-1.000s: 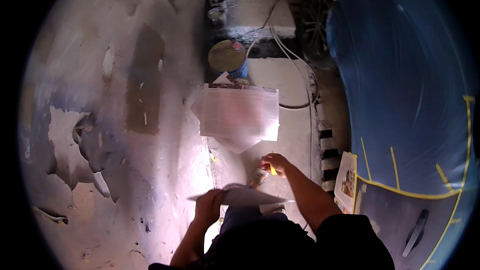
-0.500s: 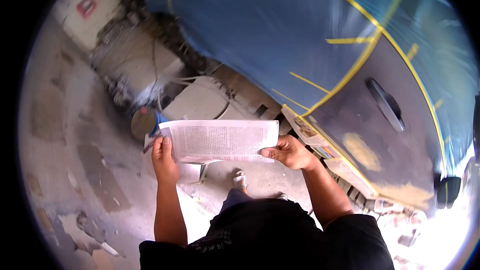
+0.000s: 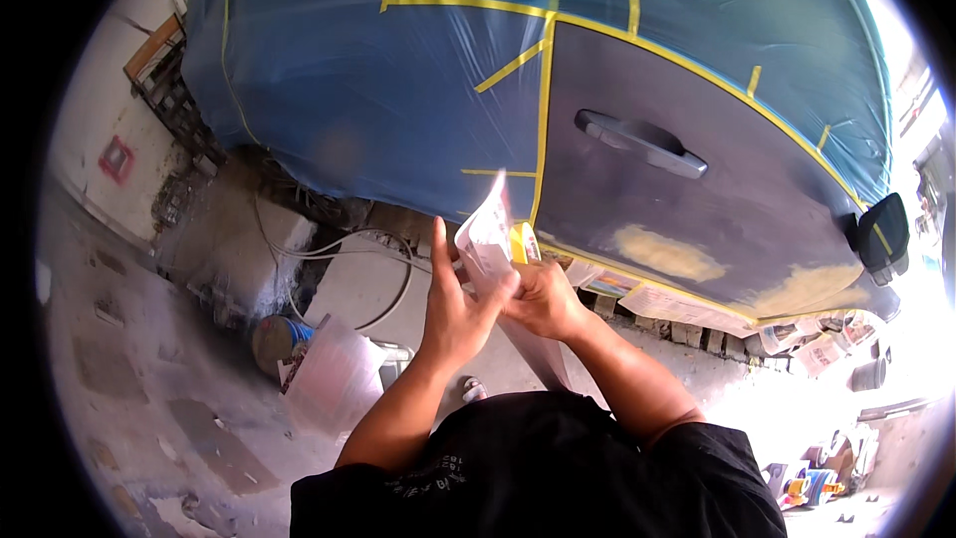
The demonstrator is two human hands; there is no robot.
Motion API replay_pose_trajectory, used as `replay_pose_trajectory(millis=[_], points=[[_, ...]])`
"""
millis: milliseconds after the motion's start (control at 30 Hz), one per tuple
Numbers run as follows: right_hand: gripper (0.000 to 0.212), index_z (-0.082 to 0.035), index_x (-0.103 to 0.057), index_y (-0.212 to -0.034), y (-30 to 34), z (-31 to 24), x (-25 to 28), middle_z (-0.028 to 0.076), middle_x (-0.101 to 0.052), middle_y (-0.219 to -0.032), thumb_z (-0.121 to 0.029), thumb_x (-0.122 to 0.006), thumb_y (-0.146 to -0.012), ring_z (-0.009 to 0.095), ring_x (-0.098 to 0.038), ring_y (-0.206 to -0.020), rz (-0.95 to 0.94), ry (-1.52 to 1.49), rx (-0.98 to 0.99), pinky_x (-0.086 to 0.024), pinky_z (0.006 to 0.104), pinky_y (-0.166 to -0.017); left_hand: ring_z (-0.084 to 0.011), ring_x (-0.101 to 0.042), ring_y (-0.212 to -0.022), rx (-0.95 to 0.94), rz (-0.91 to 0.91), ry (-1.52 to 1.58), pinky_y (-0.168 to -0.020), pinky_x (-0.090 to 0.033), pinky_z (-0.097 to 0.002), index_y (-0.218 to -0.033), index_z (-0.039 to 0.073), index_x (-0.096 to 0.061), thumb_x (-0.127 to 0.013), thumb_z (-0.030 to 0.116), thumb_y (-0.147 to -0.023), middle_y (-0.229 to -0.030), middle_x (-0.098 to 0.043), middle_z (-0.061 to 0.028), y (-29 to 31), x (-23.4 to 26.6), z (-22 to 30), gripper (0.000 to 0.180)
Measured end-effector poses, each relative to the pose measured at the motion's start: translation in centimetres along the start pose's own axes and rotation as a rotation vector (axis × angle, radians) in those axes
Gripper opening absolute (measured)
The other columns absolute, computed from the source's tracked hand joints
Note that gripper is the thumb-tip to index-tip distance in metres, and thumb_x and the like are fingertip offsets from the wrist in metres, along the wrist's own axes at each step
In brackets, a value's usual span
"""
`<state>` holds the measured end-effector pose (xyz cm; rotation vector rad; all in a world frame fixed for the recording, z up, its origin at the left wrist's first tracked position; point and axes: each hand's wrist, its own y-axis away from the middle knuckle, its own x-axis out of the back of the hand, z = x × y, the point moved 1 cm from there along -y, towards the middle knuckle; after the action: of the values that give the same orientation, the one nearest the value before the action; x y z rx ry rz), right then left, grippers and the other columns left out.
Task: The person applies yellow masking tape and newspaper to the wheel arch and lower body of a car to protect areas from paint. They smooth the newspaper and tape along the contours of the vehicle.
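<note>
A printed sheet of newspaper (image 3: pixel 486 229) stands edge-on between my hands, its lower part (image 3: pixel 539 354) hanging below them toward my body. My left hand (image 3: pixel 460 317) pinches it from the left, thumb across the paper and one finger pointing up. Fingers curled, my right hand (image 3: pixel 548 301) grips the same sheet from the right. A yellow roll, seemingly masking tape (image 3: pixel 522 242), shows at the right hand's fingertips; its hold is partly hidden. Ahead is a car door (image 3: pixel 627 209) in dull grey with tan filler patches (image 3: pixel 669 252) and a handle (image 3: pixel 642 143).
Blue plastic film (image 3: pixel 329 70) covers the car's left part, edged with yellow tape (image 3: pixel 544 130). Newspaper (image 3: pixel 687 308) lines the door's bottom. A side mirror (image 3: pixel 882 239) juts out at right. On the left are a hose (image 3: pixel 408 284), a blue can (image 3: pixel 284 339) and a pale sheet (image 3: pixel 334 379).
The newspaper, spread wide between my hands before, is now turned edge-on with both hands close together. A yellow roll has come into sight. My view has swung right toward the door.
</note>
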<state>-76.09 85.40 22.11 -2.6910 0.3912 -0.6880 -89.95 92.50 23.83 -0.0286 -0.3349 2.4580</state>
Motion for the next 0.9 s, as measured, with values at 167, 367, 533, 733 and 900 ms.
replay_pose_trajectory(millis=[167,367,533,733,900], points=[[0.030,-0.004,-0.068,-0.093,0.6,-0.3,2.5,0.016,-0.065,-0.077,-0.033,-0.069,-0.091,0.033,-0.063,-0.070,-0.038,-0.069,0.058,-0.050,0.0389,-0.066,-0.0225,-0.053,-0.120,-0.059,-0.101,0.261,-0.103,-0.041,-0.0347,-0.143,-0.009,-0.032,-0.058,0.022,-0.097,-0.133,-0.053,-0.0178,-1.4,-0.6,-1.2,0.061],[0.047,-0.001,-0.065,-0.113,-0.9,-0.9,8.4,0.004,-0.066,-0.096,-0.044,-0.064,-0.095,0.011,-0.058,-0.087,0.167,-0.413,-0.314,-0.049,0.0280,-0.081,-0.0231,-0.057,-0.115,0.101,0.213,0.281,-0.099,-0.044,-0.0354,-0.125,-0.008,-0.051,-0.046,0.013,-0.094,-0.123,-0.059,-0.0164,-3.0,5.0,-6.4,0.037],[0.043,0.002,-0.059,-0.116,-6.2,-5.1,13.5,0.011,-0.067,-0.096,-0.037,-0.062,-0.096,0.018,-0.066,-0.083,0.415,-0.758,-0.095,-0.056,0.0317,-0.071,-0.0253,-0.051,-0.123,0.122,0.378,0.304,-0.104,-0.039,-0.0355,-0.142,-0.008,-0.031,-0.050,0.011,-0.094,-0.136,-0.051,-0.0191,-4.8,8.4,-8.5,0.055],[0.036,-0.003,-0.062,-0.107,-9.8,-9.2,14.7,0.012,-0.068,-0.093,-0.036,-0.049,-0.102,0.019,-0.067,-0.075,0.385,-0.925,0.036,-0.057,0.0317,-0.066,-0.0322,-0.019,-0.147,-0.160,0.646,-0.281,-0.118,-0.018,-0.0473,-0.155,0.001,0.004,-0.060,0.023,-0.092,-0.157,-0.021,-0.0222,-0.7,7.7,-11.0,0.092],[0.036,-0.003,-0.063,-0.105,-11.6,-9.7,14.1,0.009,-0.070,-0.094,-0.033,-0.044,-0.104,0.018,-0.068,-0.082,0.228,-1.023,0.112,-0.057,0.0326,-0.073,-0.0336,-0.037,-0.138,-0.445,-0.173,-0.491,-0.119,-0.012,-0.0539,-0.152,0.006,-0.021,-0.074,0.020,-0.076,-0.145,-0.044,-0.0151,4.3,2.9,-8.3,0.094]])
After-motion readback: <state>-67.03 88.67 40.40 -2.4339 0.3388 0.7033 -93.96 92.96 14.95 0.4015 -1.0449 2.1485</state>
